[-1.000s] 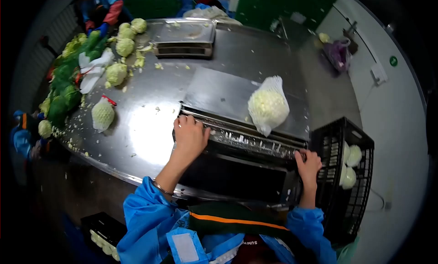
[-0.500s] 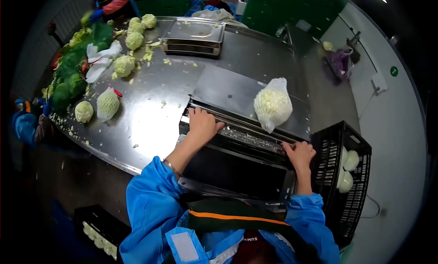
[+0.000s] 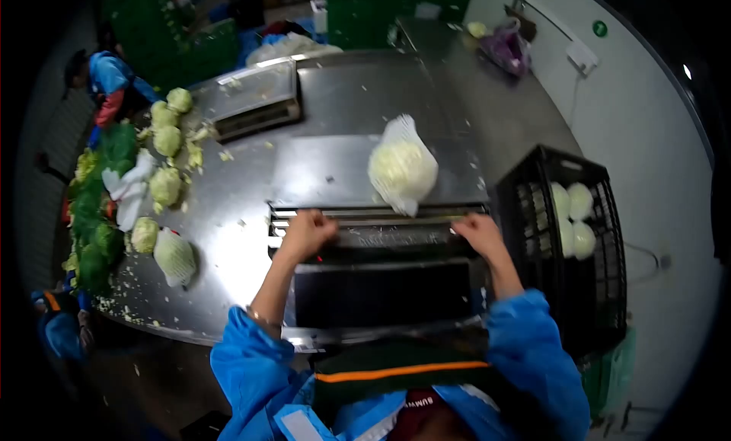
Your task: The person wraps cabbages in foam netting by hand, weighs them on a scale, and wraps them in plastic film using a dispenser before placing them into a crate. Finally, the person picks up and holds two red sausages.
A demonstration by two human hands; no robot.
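Observation:
My left hand [image 3: 311, 234] is closed at the left part of a film wrapping machine [image 3: 381, 295], fingers curled at the clear plastic film [image 3: 396, 235]. At the other end my right hand [image 3: 481, 234] pinches the film's right side. Crinkled and shiny, the film lies between both hands along the rollers. Below it is the machine's flat black plate. A cabbage in a white foam net [image 3: 403, 169] rests on the metal surface just beyond the rollers. My fingertips are partly blurred.
A black crate [image 3: 563, 163] with several wrapped cabbages stands at the right. On the steel table [image 3: 228, 182] are a scale [image 3: 257, 98], bare cabbages [image 3: 166, 141], a netted cabbage [image 3: 174, 257] and green net sacks [image 3: 95, 239]. Co-workers [image 3: 114, 83] stand at the left. A purple bag [image 3: 509, 46] lies at the far right.
My view has turned to the right. Both hands have gone from resting on the roller edge with fingers spread to closed at the film. The netted cabbage stays beyond the rollers.

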